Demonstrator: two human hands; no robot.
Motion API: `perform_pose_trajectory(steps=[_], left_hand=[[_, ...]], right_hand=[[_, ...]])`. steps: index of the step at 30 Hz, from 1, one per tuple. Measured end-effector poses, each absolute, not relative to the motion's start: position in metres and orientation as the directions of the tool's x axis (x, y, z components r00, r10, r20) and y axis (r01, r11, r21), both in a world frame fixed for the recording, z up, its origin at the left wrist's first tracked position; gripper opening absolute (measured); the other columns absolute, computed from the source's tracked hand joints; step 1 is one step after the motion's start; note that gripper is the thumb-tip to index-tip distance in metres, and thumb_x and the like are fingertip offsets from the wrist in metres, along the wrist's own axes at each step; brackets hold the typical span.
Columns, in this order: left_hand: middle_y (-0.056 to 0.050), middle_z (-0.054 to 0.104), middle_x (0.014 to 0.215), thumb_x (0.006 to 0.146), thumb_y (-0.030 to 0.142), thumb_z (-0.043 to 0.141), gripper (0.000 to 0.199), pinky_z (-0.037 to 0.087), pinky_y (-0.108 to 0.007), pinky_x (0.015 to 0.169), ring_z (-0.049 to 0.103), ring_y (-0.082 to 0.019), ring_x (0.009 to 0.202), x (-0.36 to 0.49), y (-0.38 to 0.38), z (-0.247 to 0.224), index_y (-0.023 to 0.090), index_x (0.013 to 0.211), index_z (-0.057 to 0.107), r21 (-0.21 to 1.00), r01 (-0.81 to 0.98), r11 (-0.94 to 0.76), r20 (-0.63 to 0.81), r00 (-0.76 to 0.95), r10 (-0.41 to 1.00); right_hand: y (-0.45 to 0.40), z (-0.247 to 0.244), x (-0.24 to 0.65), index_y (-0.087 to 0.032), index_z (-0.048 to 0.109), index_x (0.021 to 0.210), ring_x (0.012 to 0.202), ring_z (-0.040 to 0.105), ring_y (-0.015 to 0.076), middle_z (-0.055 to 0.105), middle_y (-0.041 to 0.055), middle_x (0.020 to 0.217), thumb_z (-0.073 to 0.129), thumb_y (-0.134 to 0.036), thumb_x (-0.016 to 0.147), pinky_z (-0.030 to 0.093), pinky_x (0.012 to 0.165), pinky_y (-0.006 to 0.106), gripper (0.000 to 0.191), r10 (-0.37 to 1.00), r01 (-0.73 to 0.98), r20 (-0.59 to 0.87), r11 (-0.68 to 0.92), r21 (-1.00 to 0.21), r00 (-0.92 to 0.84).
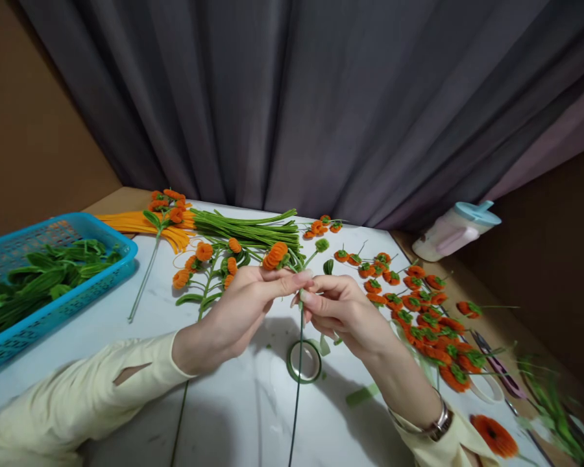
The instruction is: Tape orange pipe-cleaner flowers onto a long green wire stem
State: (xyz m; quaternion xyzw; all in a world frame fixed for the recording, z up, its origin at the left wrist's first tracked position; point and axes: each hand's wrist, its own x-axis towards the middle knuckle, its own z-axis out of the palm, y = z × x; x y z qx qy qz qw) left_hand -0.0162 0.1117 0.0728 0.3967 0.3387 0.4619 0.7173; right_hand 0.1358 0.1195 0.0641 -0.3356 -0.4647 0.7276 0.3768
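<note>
My left hand (236, 311) pinches a thin green stem (299, 389) near its top. Close beside it, my right hand (350, 314) grips the same stem, fingertips almost touching the left ones. The stem runs down toward the table's front edge. A fuzzy orange pipe-cleaner pompom (276, 256) shows above my left fingers, and a small green fuzzy tip (322, 245) sticks up to the right. My fingers hide where these join the stem. Under the stem lies a roll of green tape (291, 373) on the white marbled table (224, 415).
A blue basket (126, 250) with green fuzzy leaves stands left. Behind lie green pipe cleaners (253, 230), orange pipe cleaners (131, 224) and a finished orange sprig (160, 217). Many orange pieces (418, 301) spread right, near scissors (501, 370) and a lidded cup (455, 233).
</note>
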Motion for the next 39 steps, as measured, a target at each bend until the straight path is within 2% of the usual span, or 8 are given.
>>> perform_pose_trajectory(steps=[3, 11, 19, 22, 26, 29, 33, 39], left_hand=[[0.001, 0.059, 0.063, 0.074, 0.029, 0.07, 0.023, 0.038, -0.024, 0.072, 0.051, -0.01, 0.068, -0.016, 0.113, 0.071, 0.012, 0.059, 0.065, 0.888, -0.383, 0.254, -0.119, 0.34, 0.933], [0.002, 0.059, 0.066, 0.077, 0.027, 0.068, 0.019, 0.038, -0.023, 0.074, 0.051, -0.01, 0.071, -0.016, 0.114, 0.067, 0.014, 0.063, 0.066, 0.917, -0.345, 0.199, -0.07, 0.351, 0.934], [0.0, 0.058, 0.065, 0.075, 0.028, 0.069, 0.014, 0.04, -0.024, 0.072, 0.052, -0.013, 0.071, -0.017, 0.118, 0.066, 0.016, 0.068, 0.071, 0.855, -0.386, 0.347, -0.136, 0.478, 0.868], [-0.001, 0.058, 0.065, 0.078, 0.029, 0.065, 0.019, 0.039, -0.025, 0.072, 0.052, -0.014, 0.071, -0.017, 0.117, 0.071, 0.015, 0.065, 0.07, 0.868, -0.375, 0.326, -0.105, 0.502, 0.858], [-0.001, 0.061, 0.069, 0.079, 0.03, 0.063, 0.022, 0.037, -0.025, 0.07, 0.05, -0.013, 0.072, -0.015, 0.11, 0.078, 0.014, 0.066, 0.069, 0.95, -0.26, 0.175, -0.058, 0.404, 0.913], [-0.001, 0.06, 0.07, 0.08, 0.029, 0.061, 0.023, 0.036, -0.025, 0.073, 0.051, -0.014, 0.075, -0.012, 0.105, 0.079, 0.013, 0.064, 0.066, 0.968, -0.234, 0.095, -0.012, 0.331, 0.944], [0.0, 0.059, 0.067, 0.079, 0.027, 0.061, 0.021, 0.035, -0.026, 0.07, 0.05, -0.013, 0.072, -0.005, 0.106, 0.077, 0.013, 0.063, 0.063, 0.963, -0.245, 0.114, -0.036, 0.303, 0.952], [0.002, 0.05, 0.054, 0.077, 0.029, 0.06, 0.031, 0.033, -0.028, 0.062, 0.045, -0.012, 0.058, 0.007, 0.119, 0.086, 0.015, 0.05, 0.055, 0.958, -0.229, 0.176, -0.098, 0.315, 0.944]], right_hand=[[0.123, 0.058, 0.134, -0.013, 0.062, 0.06, 0.029, 0.024, -0.001, 0.061, -0.0023, 0.049, 0.074, -0.026, 0.068, 0.019, 0.029, 0.015, 0.02, 0.83, -0.296, -0.132, -0.336, -0.894, -0.542], [0.125, 0.056, 0.136, -0.012, 0.065, 0.06, 0.029, 0.023, -0.0005, 0.056, -0.0042, 0.046, 0.074, -0.028, 0.069, 0.019, 0.029, 0.016, 0.02, 0.849, -0.289, -0.11, -0.294, -0.911, -0.516], [0.129, 0.049, 0.135, -0.013, 0.067, 0.065, 0.031, 0.027, 0.0014, 0.06, -0.0014, 0.049, 0.076, -0.032, 0.065, 0.02, 0.03, 0.018, 0.021, 0.786, -0.305, -0.075, -0.324, -0.896, -0.613], [0.127, 0.052, 0.134, -0.014, 0.067, 0.064, 0.031, 0.031, 0.0025, 0.057, -0.002, 0.047, 0.077, -0.035, 0.062, 0.02, 0.03, 0.018, 0.024, 0.82, -0.311, -0.061, -0.284, -0.907, -0.569], [0.12, 0.061, 0.131, -0.014, 0.066, 0.061, 0.029, 0.023, 0.0003, 0.055, -0.0033, 0.045, 0.076, -0.032, 0.063, 0.014, 0.029, 0.017, 0.021, 0.872, -0.298, -0.088, -0.258, -0.919, -0.482], [0.113, 0.066, 0.128, -0.014, 0.061, 0.053, 0.03, 0.019, 0.0005, 0.041, -0.0074, 0.038, 0.073, -0.029, 0.064, 0.011, 0.03, 0.018, 0.023, 0.916, -0.256, -0.117, -0.228, -0.939, -0.385], [0.106, 0.067, 0.124, -0.014, 0.06, 0.054, 0.032, 0.018, 0.0019, 0.026, -0.0111, 0.035, 0.067, -0.023, 0.067, 0.016, 0.032, 0.018, 0.017, 0.968, -0.187, -0.102, -0.146, -0.971, -0.231], [0.11, 0.07, 0.131, -0.014, 0.06, 0.056, 0.032, 0.026, 0.0036, 0.039, -0.0066, 0.04, 0.067, -0.026, 0.069, 0.021, 0.032, 0.02, 0.019, 0.992, -0.03, -0.04, -0.044, -0.999, -0.119]])
